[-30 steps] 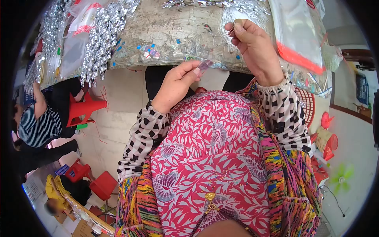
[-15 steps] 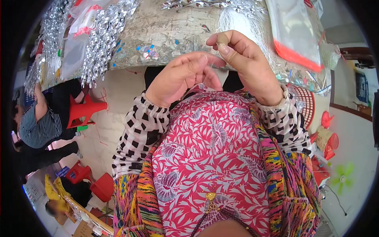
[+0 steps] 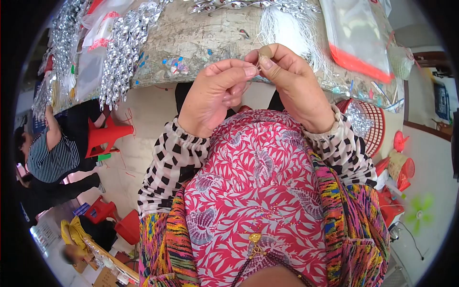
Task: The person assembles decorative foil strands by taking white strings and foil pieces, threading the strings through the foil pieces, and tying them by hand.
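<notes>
My left hand (image 3: pixel 213 93) and my right hand (image 3: pixel 296 83) meet in front of my chest, at the near edge of the table. Thumb and forefinger are pinched together on each, the tips almost touching. Between them runs a fine pale thread (image 3: pixel 258 67), only partly visible; any knot or small piece on it is too small to make out. A tan covering wraps my right forefinger's tip. Just beyond my right hand, a bundle of white threads (image 3: pixel 287 36) lies on the worn table (image 3: pixel 191 31).
Silver beaded strands (image 3: pixel 126 52) hang over the table edge at left, beside clear plastic bags. Another strand (image 3: pixel 229 5) lies at the back. Red-edged clear bags (image 3: pixel 356 38) lie at right, above a red basket (image 3: pixel 375 126). Another person (image 3: pixel 52 153) sits at left near a red stool (image 3: pixel 107 136).
My hands have drawn together; the left fingers, spread apart before, are now pinched beside the right fingertips. The right hand has dropped slightly toward me.
</notes>
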A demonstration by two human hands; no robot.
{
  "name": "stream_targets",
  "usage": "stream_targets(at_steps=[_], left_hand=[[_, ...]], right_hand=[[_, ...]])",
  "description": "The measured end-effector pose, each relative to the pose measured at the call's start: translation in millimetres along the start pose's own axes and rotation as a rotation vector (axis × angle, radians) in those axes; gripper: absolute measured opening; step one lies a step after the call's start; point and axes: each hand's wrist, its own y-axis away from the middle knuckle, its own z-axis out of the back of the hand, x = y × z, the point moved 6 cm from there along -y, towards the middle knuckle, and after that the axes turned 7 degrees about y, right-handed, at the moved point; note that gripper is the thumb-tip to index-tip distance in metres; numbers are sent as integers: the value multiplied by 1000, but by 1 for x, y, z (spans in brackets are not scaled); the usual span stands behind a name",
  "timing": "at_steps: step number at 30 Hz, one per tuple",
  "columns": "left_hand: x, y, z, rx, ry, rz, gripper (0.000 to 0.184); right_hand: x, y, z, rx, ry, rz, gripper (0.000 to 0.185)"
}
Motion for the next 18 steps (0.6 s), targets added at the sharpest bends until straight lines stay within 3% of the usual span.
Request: stream_targets(at_steps=[3, 7, 9, 11, 13, 18], left_hand=[[-5, 2, -1, -81, -47, -83, 9], [-10, 6, -1, -208, -237, -182, 8], [-9, 6, -4, -214, -288, -200, 8], [-9, 5, -4, -199, -383, -268, 8], [-5, 2, 0, -197, -416, -309, 8], [-6, 6, 4, -223, -549, -387, 8]], right_hand=[[0, 1, 9, -49, 27, -14, 18], [25, 11, 24, -290, 266, 218, 19], [52, 25, 14, -284, 1102, 593, 17], [56, 27, 4, -280, 1210, 568, 18], [53, 27, -9, -180, 1503, 693, 24], [33, 22, -4, -103, 1537, 609, 22]])
